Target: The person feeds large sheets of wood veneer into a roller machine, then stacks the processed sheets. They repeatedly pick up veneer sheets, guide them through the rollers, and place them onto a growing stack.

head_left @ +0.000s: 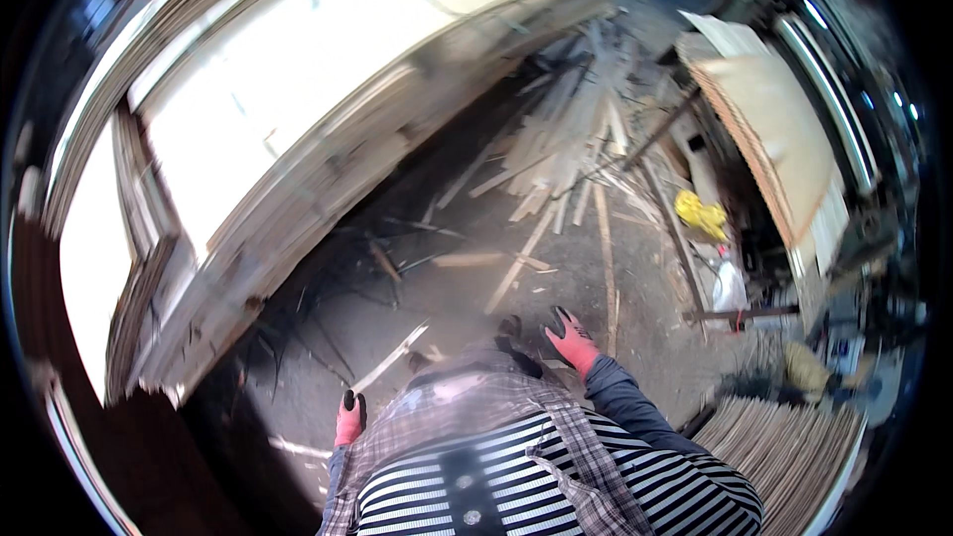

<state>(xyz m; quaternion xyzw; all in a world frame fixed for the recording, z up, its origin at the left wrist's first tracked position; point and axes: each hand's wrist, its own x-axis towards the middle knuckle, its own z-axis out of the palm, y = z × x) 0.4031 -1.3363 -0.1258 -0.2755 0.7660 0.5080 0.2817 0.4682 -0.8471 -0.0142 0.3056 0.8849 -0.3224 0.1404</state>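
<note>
My left hand (349, 421), in a pink glove with black fingertips, hangs low beside my body. Its fingertips show slightly apart, and I see nothing held in them. A pale wood strip (391, 356) has one end just beyond those fingertips; it looks to lie on the floor, though contact cannot be ruled out. On the other side, my right hand (573, 341) wears the same kind of glove and is held out over the floor, fingers spread and empty. A plaid apron (437, 407) covers my front over a striped top.
A large stack of pale wood sheets (328, 69) fills the left and far side. Scrap veneer strips (566, 139) litter the floor (447, 298) ahead. On the right stand a rack with curved sheets (779, 119), a yellow bag (701, 215) and a veneer stack (774, 457).
</note>
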